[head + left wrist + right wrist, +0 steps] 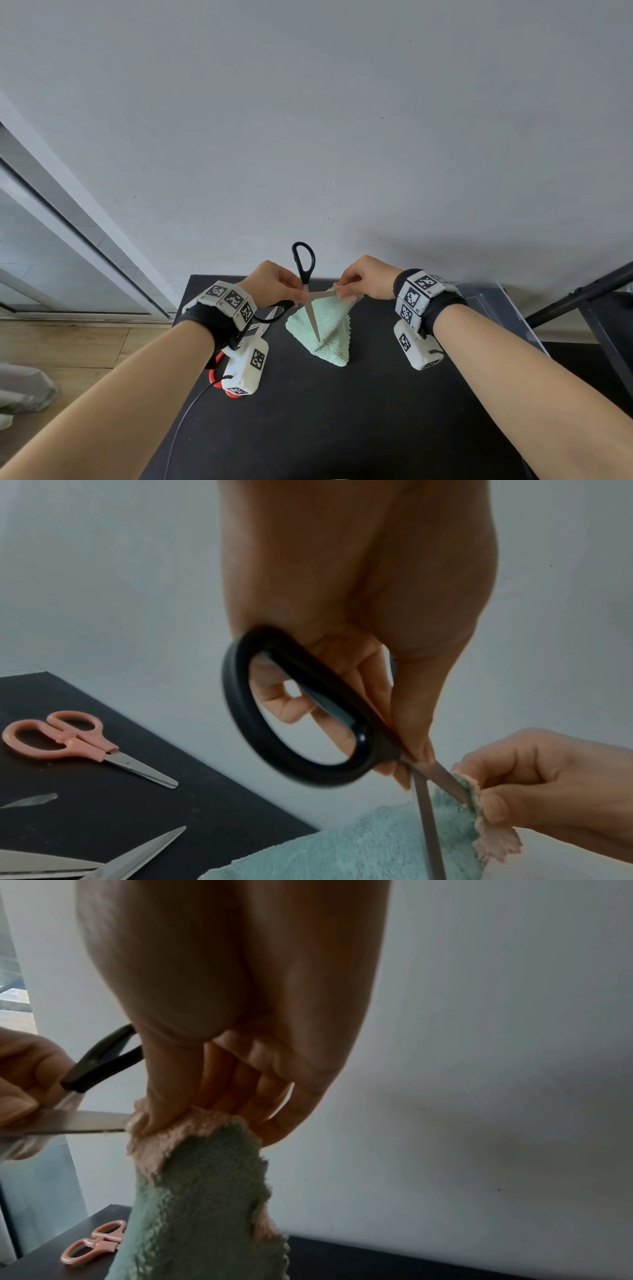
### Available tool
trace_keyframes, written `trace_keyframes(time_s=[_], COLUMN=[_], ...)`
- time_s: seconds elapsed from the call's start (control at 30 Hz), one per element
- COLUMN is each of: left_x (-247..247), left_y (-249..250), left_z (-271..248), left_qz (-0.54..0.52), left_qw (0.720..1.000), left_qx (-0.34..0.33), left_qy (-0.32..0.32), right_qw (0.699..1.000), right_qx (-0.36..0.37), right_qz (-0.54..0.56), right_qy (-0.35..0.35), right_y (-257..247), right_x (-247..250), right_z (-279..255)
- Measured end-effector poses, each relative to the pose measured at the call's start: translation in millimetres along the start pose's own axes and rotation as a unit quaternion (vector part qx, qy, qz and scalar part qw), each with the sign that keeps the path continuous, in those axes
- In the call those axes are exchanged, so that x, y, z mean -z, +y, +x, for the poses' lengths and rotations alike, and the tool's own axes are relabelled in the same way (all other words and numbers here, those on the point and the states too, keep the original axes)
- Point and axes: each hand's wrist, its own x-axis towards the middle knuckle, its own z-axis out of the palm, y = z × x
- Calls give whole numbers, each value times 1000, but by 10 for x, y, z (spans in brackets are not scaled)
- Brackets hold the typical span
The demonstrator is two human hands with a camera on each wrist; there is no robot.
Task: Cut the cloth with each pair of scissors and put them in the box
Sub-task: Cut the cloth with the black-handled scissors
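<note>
Soft green cloth sags as our right hand pinches its corner; our left hand holds the stiff black scissors, blades spread.

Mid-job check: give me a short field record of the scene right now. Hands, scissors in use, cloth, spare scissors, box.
left hand: holds the black-handled scissors, fingers near the pivot, not in the loops
scissors blades: spread open, one blade reaching the lifted cloth edge
right hand: pinches a corner of the green cloth, lifting it off the black table
cloth underside: pink
spare scissors: pink-handled scissors lying shut on the table; another pair's bare blades nearby
clear box: right of the table, contents not visible
</note>
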Motion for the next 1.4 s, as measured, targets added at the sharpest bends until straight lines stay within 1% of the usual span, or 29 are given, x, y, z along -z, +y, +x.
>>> trace_keyframes(time_s=[0.27,0.77,0.87,0.97,1.1,1.27,1.33,1.4], left_x=[-20,-66,-67,-69,-146,-264,-285,-303], left_y=[-66,-115,-138,-222,-370,-406,-412,-421], left_z=[-13,-59,-66,-87,-122,-149,-153,-162], left_qz=[-31,-66,-71,-74,-96,-112,-118,-126], left_qw=[999,997,997,995,992,988,987,986], left_qx=[0,12,17,31,43,57,59,60], left_qy=[8,25,33,60,75,91,92,94], right_qw=[998,996,994,990,987,990,988,989], right_qx=[-10,-22,-22,-28,-54,-81,-96,-106], right_qz=[56,63,74,89,116,98,104,83], right_qy=[28,54,77,106,93,64,63,66], right_y=[112,203,242,359,505,519,546,564], right_x=[-13,-48,-80,-144,-352,-624,-697,-755], right_z=[-28,-38,-54,-76,-92,-92,-83,-73])
